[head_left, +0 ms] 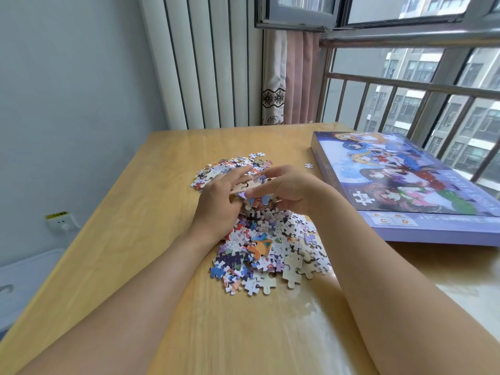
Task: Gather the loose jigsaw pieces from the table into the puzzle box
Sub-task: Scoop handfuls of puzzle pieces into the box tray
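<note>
Here the wooden table (151, 201) carries a big heap of jigsaw pieces (266, 247) in its middle, running from near the person's forearms to a flatter spread of pieces (230, 169) farther back. One stray piece (308, 165) lies alone between the heap and the puzzle box (400, 185), and a couple more (256, 155) sit at the far edge of the spread.

The box lies flat at the right side of the table with its lid on, so nothing shows of what is inside. Its lid has a cartoon picture of several figures; a white jigsaw-shaped badge near the corner has print too small to read, small squares lettered A, B, C and D sit along the near strip, and beside them part of the word "JIGSAW" shows.

Behind the table stand a ribbed white panel (208, 63), a pink curtain (292, 77) and a window with a metal railing (405, 85). A wall socket (61, 221) with a plugged-in cord sits low at the left.

The left hand (220, 201) and right hand (290, 190) meet above the heap, fingers curled toward each other, together gripping a clump of pieces (250, 189) between them.
</note>
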`<state>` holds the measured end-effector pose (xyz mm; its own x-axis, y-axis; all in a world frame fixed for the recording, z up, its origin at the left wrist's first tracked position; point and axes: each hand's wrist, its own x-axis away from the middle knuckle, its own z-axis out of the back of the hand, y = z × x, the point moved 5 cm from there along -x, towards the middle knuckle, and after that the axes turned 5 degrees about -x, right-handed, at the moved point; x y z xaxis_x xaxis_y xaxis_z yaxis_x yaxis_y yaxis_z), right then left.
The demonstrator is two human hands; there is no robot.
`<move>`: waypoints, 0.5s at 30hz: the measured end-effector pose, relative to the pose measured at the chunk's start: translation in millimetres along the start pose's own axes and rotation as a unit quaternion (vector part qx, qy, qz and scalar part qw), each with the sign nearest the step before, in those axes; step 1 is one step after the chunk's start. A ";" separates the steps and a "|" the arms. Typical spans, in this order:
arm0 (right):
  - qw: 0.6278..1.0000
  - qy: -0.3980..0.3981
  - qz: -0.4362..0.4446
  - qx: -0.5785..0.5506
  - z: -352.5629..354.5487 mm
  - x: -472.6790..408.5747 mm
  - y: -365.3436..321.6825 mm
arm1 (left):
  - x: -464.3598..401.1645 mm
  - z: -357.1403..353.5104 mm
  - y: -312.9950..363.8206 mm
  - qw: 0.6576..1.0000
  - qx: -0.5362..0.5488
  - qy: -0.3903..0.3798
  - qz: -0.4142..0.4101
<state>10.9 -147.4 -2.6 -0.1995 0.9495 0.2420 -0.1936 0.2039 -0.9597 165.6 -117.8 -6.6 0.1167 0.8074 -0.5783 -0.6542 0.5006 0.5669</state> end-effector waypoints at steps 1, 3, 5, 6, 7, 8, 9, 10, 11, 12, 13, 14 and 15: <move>1.000 0.006 0.001 -0.004 -0.7 0.0 -0.7 | -0.7 0.3 0.1 1.000 -0.010 0.003 -0.006; 0.999 0.017 0.003 -0.028 1.7 -2.7 0.2 | -1.9 0.8 0.0 1.000 -0.023 0.002 -0.006; 0.999 0.015 0.003 -0.042 5.1 -1.6 -0.7 | -1.6 0.8 -1.7 1.000 -0.026 -0.009 0.011; 0.999 0.019 0.005 -0.046 6.9 0.0 -1.4 | -1.4 0.9 -3.0 0.999 -0.025 -0.012 0.021; 0.998 0.022 0.006 -0.052 8.8 1.9 -2.4 | -1.4 0.9 -4.2 0.999 -0.022 -0.012 0.029; 0.998 0.028 0.005 -0.062 10.8 2.0 -2.2 | -1.4 1.2 -4.8 0.999 -0.019 -0.012 0.034; 0.997 0.034 0.006 -0.073 12.0 2.1 -1.5 | -1.0 1.2 -4.2 0.999 -0.018 -0.013 0.036; 0.995 0.039 0.008 -0.087 12.7 2.3 -1.1 | -0.6 0.9 -3.0 0.999 -0.019 -0.015 0.035; 0.994 0.045 0.010 -0.101 12.9 3.6 -1.5 | -0.4 0.6 -2.3 0.999 -0.019 -0.017 0.033; 0.992 0.050 0.012 -0.119 12.9 5.0 -3.2 | -0.3 0.5 -2.4 0.999 -0.018 -0.017 0.033; 0.988 0.054 0.012 -0.144 12.4 6.8 -4.8 | -0.1 0.8 -3.8 0.999 -0.016 -0.015 0.035; 0.983 0.054 0.010 -0.173 11.0 8.9 -7.0 | -0.1 1.5 -5.4 0.999 -0.013 -0.010 0.038; 0.978 0.053 0.005 -0.202 9.3 10.6 -9.4 | -0.6 3.1 -7.4 0.999 -0.011 0.000 0.040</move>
<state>1.6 -141.5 10.3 -0.0937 0.9672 0.2361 0.2082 0.2509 -0.9453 172.7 -121.0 -8.7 0.0634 0.8448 -0.5312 -0.6777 0.4272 0.5985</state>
